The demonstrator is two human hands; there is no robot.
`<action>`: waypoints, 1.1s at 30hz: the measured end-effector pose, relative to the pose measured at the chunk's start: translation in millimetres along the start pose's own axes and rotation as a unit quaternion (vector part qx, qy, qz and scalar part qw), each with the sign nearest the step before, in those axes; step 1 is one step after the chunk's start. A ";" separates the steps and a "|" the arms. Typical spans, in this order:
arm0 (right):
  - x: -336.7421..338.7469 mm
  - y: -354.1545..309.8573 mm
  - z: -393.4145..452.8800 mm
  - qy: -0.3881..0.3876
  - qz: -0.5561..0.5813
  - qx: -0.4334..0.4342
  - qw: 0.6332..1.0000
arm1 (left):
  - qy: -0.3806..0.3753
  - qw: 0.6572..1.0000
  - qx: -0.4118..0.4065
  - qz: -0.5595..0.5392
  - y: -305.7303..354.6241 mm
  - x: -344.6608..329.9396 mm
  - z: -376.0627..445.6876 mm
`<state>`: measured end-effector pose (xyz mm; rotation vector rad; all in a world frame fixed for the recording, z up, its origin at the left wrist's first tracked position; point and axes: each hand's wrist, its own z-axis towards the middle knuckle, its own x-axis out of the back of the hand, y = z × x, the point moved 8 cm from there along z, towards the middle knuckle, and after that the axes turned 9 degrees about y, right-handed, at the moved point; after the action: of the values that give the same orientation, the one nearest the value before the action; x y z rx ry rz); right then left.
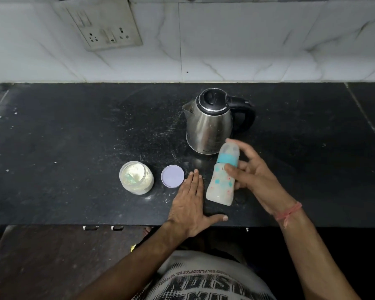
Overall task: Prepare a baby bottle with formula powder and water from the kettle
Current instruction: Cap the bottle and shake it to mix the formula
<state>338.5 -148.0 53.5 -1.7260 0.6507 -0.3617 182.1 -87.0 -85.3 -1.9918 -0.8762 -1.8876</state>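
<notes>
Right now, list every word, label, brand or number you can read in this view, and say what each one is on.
No text here reads with certainty.
Shirt: large block lettering, seen upside down and partly cut off; not reliably readable.
Electric kettle: a small mark near the base, too small to read.
Baby bottle: dots and shapes only, no legible words.
Formula jar and its lid: no text visible.
Wall socket panel: no readable markings.

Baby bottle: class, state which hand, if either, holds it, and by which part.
The right hand holds the baby bottle, its fingers round the body just below the teal collar. The left hand rests flat on the counter, holding nothing.
</notes>
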 end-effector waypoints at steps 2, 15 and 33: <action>6.2 -1.5 0.4 0.040 0.022 0.009 0.999 | -0.010 1.000 -0.002 -0.004 -0.5 0.5 -0.5; 16.6 3.7 -9.8 0.086 0.051 0.023 0.995 | -0.005 1.000 -0.010 0.026 -0.8 -3.2 0.7; -4.5 11.2 -10.1 0.042 0.036 0.014 0.998 | 0.000 1.000 -0.028 -0.001 0.5 -2.1 -2.0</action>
<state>326.7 -154.9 45.8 -1.6627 0.7636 -0.3937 180.8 -89.1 -87.0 -2.0239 -0.8341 -1.9323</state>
